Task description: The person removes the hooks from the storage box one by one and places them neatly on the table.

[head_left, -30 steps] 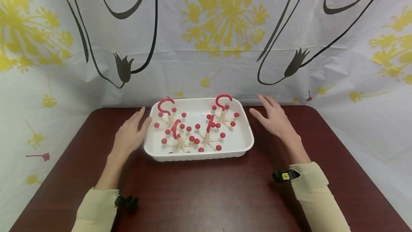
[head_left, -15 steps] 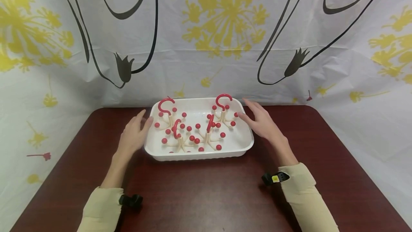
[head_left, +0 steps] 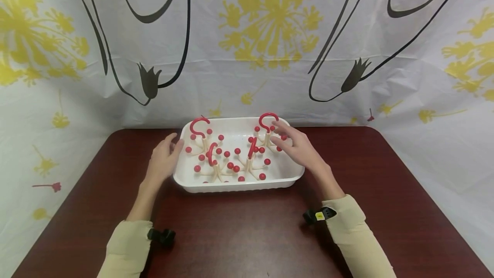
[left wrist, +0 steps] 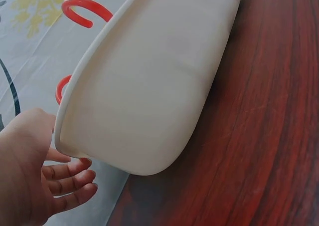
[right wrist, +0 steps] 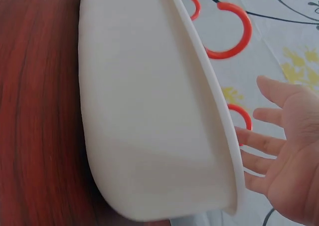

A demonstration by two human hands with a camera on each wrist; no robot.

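A white tray [head_left: 239,187] holds several hook racks, each with a red hook on top and cream arms tipped with red balls. My right hand [head_left: 295,145] reaches over the tray's right side, fingers spread and overlapping the back right hook rack [head_left: 267,140] in the head view. In the right wrist view the fingers [right wrist: 259,141] are extended beside a red hook. My left hand [head_left: 162,160] is at the tray's left rim, its fingers [left wrist: 70,186] loosely bent near the tray's corner. The front right hook rack [head_left: 249,164], front left hook rack [head_left: 216,170] and back left hook rack [head_left: 203,143] stand in the tray.
A dark reddish wooden table [head_left: 239,235] lies under the tray. Directly behind it hangs a white sheet [head_left: 239,85] printed with yellow and grey flowers. Each wrist carries a small black camera [head_left: 162,237] on a band.
My right hand has moved left from beside the tray to over its back right part. The left hand has shifted slightly to the right along the rim. The tray and racks stay put.
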